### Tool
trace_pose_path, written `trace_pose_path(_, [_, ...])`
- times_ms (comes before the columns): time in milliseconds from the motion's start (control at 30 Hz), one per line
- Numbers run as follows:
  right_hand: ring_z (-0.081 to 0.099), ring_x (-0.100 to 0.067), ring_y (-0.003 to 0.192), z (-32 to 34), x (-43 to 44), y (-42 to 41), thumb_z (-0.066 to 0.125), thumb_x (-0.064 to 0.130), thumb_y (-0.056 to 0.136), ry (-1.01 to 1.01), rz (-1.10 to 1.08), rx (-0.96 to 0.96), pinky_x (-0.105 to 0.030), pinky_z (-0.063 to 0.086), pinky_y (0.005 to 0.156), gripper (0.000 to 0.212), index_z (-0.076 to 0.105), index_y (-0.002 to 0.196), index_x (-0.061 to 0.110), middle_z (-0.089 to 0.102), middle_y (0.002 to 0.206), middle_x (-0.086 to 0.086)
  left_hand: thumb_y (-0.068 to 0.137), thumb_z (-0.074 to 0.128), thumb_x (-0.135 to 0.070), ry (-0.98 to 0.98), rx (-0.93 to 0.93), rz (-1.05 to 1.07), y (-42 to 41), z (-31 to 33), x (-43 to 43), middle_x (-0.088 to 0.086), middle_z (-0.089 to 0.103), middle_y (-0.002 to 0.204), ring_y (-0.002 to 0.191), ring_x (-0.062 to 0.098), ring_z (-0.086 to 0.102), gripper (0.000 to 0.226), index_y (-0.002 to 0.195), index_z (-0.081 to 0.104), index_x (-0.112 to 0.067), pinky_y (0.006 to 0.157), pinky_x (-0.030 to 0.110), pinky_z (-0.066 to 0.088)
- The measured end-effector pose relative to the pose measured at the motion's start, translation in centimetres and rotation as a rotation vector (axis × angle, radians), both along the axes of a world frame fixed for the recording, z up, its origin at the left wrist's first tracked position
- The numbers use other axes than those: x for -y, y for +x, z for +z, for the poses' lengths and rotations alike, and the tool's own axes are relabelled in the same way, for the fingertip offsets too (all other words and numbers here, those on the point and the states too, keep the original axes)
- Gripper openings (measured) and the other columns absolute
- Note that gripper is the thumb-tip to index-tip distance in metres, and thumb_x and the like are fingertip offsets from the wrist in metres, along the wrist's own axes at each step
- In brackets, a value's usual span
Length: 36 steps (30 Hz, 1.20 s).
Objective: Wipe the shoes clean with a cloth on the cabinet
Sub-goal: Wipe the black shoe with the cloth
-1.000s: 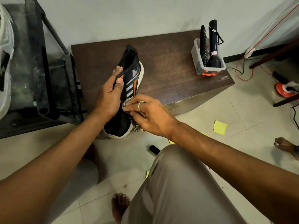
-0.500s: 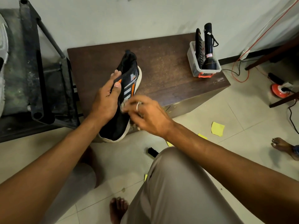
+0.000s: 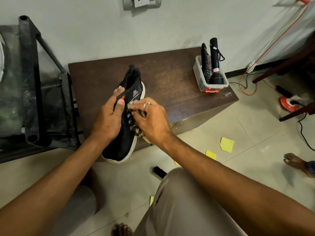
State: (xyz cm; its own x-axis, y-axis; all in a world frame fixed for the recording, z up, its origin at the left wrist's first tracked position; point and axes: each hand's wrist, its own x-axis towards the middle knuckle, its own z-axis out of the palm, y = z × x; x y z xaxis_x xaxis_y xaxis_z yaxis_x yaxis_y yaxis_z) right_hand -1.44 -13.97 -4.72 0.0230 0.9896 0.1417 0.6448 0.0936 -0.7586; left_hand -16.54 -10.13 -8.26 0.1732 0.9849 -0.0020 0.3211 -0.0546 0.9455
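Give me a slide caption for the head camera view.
Left hand steadies a black shoe over the cabinet while right hand rubs it with a cloth.

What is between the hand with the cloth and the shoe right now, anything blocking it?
Nothing visible is in the way. The right hand presses the cloth straight against the side of the shoe, while the left hand grips the shoe from the other side, clear of the wiped area.

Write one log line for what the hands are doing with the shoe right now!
left hand: holds shoe | right hand: presses cloth on shoe's side | cabinet: under shoe | step: wiping
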Motion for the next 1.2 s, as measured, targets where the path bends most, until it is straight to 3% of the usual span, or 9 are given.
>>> trace_pose_path(233, [0.067,-0.009,0.103,0.6,-4.6,-0.6,0.069,0.003,0.092,0.078,-0.157,0.003,-0.018,0.051,0.097,0.022,0.079,0.11,0.011,0.07,0.114,0.0,0.111,0.039,-0.023,-0.023,0.01,0.03,0.2,0.4,0.3,-0.013,0.037,0.158,0.141,-0.012,0.027,0.044,0.155,0.042,-0.018,0.11,0.0,0.021])
trace_pose_path(467, [0.068,-0.017,0.105,-0.3,-3.6,1.4,0.07,0.003,0.092,0.163,0.031,0.088,-0.04,0.057,0.093,0.02,0.079,0.107,0.011,0.07,0.113,0.0,0.111,0.038,-0.031,-0.004,-0.049,-0.023,0.2,0.2,0.3,-0.014,0.033,0.162,0.149,-0.004,0.022,0.046,0.157,0.039,-0.024,0.117,0.008,0.02])
trace_pose_path(567, [0.068,-0.018,0.105,0.4,-4.7,0.1,0.069,0.002,0.091,0.167,-0.052,0.073,-0.041,0.057,0.095,0.02,0.079,0.106,0.009,0.071,0.111,-0.003,0.111,0.038,-0.029,-0.013,-0.038,0.001,0.1,0.5,0.4,-0.013,0.035,0.161,0.148,-0.005,0.025,0.046,0.156,0.039,-0.023,0.117,0.008,0.021])
trace_pose_path(700, [0.066,-0.015,0.106,0.4,-2.6,0.7,0.07,0.003,0.092,0.206,0.181,0.172,-0.031,0.055,0.095,0.02,0.079,0.107,0.012,0.071,0.113,-0.001,0.111,0.038,-0.029,-0.025,-0.043,-0.018,0.0,0.6,0.4,-0.014,0.032,0.163,0.148,-0.006,0.022,0.046,0.157,0.037,-0.027,0.123,0.019,0.02])
trace_pose_path(767, [0.066,-0.014,0.107,0.5,-4.3,1.9,0.069,0.003,0.092,0.178,0.124,0.193,-0.035,0.056,0.097,0.02,0.078,0.107,0.013,0.071,0.113,0.0,0.111,0.038,-0.031,-0.023,-0.074,-0.03,0.2,0.6,0.4,-0.015,0.029,0.164,0.15,-0.005,0.019,0.046,0.157,0.037,-0.03,0.122,0.02,0.019])
trace_pose_path(867, [0.067,-0.017,0.106,0.8,-4.7,0.8,0.068,0.002,0.091,0.159,0.036,0.157,-0.04,0.056,0.097,0.02,0.079,0.105,0.011,0.071,0.112,-0.003,0.111,0.038,-0.031,-0.027,-0.049,-0.011,0.1,0.7,0.4,-0.016,0.031,0.163,0.148,-0.008,0.021,0.046,0.157,0.037,-0.028,0.12,0.015,0.02])
trace_pose_path(1000, [0.066,-0.013,0.105,0.9,-3.2,0.7,0.069,0.004,0.092,0.192,0.184,0.165,-0.025,0.054,0.096,0.02,0.079,0.107,0.013,0.072,0.113,0.0,0.111,0.038,-0.028,-0.022,-0.047,-0.025,-0.1,0.6,0.4,-0.016,0.031,0.162,0.148,-0.008,0.022,0.046,0.157,0.037,-0.027,0.12,0.013,0.02])
trace_pose_path(1100, [0.068,-0.012,0.104,0.7,-4.9,1.8,0.069,0.002,0.092,0.139,0.004,0.096,-0.033,0.055,0.097,0.02,0.08,0.106,0.011,0.072,0.112,-0.001,0.111,0.039,-0.03,-0.022,-0.055,-0.021,0.2,0.6,0.4,-0.016,0.03,0.163,0.149,-0.007,0.02,0.046,0.156,0.038,-0.029,0.121,0.016,0.019])
trace_pose_path(1200, [0.068,-0.013,0.106,0.3,-2.9,0.4,0.068,-0.001,0.091,0.11,0.028,0.019,-0.034,0.055,0.099,0.02,0.079,0.106,0.009,0.072,0.112,-0.003,0.111,0.039,-0.025,-0.025,-0.006,-0.001,0.0,0.6,0.3,-0.013,0.034,0.162,0.147,-0.007,0.024,0.045,0.156,0.04,-0.023,0.115,0.005,0.02])
